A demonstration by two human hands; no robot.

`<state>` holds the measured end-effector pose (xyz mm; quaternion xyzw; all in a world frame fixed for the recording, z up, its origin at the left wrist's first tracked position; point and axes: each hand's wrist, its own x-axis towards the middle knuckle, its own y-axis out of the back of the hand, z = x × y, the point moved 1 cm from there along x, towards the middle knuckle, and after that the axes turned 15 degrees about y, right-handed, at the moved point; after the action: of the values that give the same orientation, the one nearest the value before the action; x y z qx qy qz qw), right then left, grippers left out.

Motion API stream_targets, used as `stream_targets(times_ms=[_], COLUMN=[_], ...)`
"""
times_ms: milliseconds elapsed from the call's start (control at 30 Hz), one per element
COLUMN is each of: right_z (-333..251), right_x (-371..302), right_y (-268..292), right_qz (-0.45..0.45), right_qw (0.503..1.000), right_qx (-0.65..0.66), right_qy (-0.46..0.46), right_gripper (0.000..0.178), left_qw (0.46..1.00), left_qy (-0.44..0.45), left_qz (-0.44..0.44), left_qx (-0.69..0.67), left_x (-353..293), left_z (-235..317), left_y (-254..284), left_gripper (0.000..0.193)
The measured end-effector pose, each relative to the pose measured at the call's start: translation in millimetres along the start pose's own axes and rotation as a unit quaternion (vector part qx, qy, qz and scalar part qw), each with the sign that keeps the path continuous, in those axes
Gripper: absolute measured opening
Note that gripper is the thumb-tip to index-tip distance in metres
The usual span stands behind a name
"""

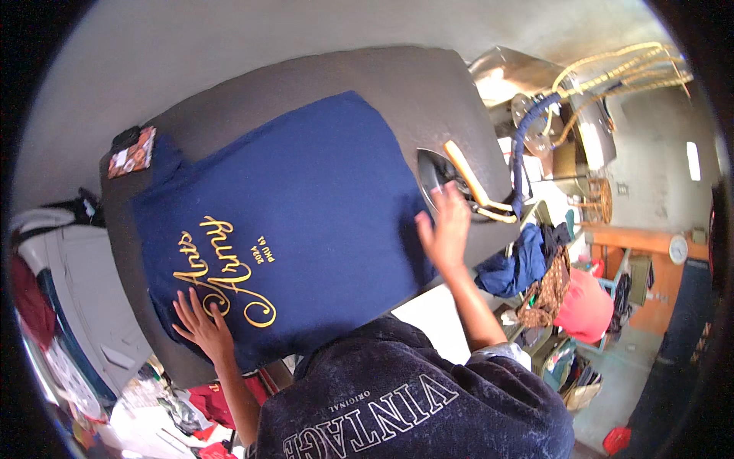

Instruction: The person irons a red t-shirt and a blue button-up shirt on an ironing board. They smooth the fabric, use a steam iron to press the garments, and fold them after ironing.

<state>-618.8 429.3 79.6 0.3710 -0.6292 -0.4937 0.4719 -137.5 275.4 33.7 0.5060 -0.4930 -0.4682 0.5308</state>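
A navy blue shirt (306, 183) with yellow lettering lies spread over a dark padded ironing board (413, 84). My left hand (205, 325) rests on the shirt beside the lettering at its lower left, fingers spread. At the shirt's right side is my right hand (447, 233), with its thumb apart and its fingers stretched out. Those fingertips overlap the rear of a dark iron (433, 170); whether they touch it is hard to tell. The iron's pale wooden handle (465, 170) lies to the right of the fingers, not gripped.
A blue-wrapped cord (523, 145) rises from the iron toward yellow cords (612, 73). A small patterned packet (132, 155) with a black item sits at the board's far left corner. Piled clothes (520, 264) and a red cloth (585, 306) lie to the right.
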Motion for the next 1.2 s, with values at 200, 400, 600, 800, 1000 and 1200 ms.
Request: stream_targets(times_ms=[200,400,600,800,1000,1200], right_z=[99.7,92.9,-63.7,-252.2,-399.5,-480.7], right_x=[72.4,121.2,158.8,162.5,193.6,254.7], right_y=[-17.5,4.2,36.3,-31.4,-60.8,-88.8], right_qz=[-0.057,-0.147,-0.2,-0.26,-0.176,-0.123], right_qw=[0.988,0.957,0.962,0.885,0.808,0.867], right_qx=[-0.089,0.14,0.188,0.155,0.186,0.183], right_qy=[-0.114,-0.21,0.006,0.353,0.53,0.447], right_gripper=[0.053,0.044,0.046,0.049,0.045,0.047], left_qw=[0.975,0.911,0.888,0.91,0.883,0.894], left_qy=[0.077,0.126,0.16,0.18,0.243,0.221], left_qz=[0.039,-0.188,-0.19,-0.035,0.017,0.027], left_qx=[-0.204,-0.345,-0.387,-0.372,-0.4,-0.388], left_x=[111.7,162.8,152.9,144.8,137.8,136.8], left_z=[-54.4,-112.2,-92.5,-82.1,-79.5,-79.7], left_y=[0.3,-38.1,-20.0,-36.8,-46.6,-46.9], left_gripper=[0.042,0.031,0.031,0.024,0.019,0.016])
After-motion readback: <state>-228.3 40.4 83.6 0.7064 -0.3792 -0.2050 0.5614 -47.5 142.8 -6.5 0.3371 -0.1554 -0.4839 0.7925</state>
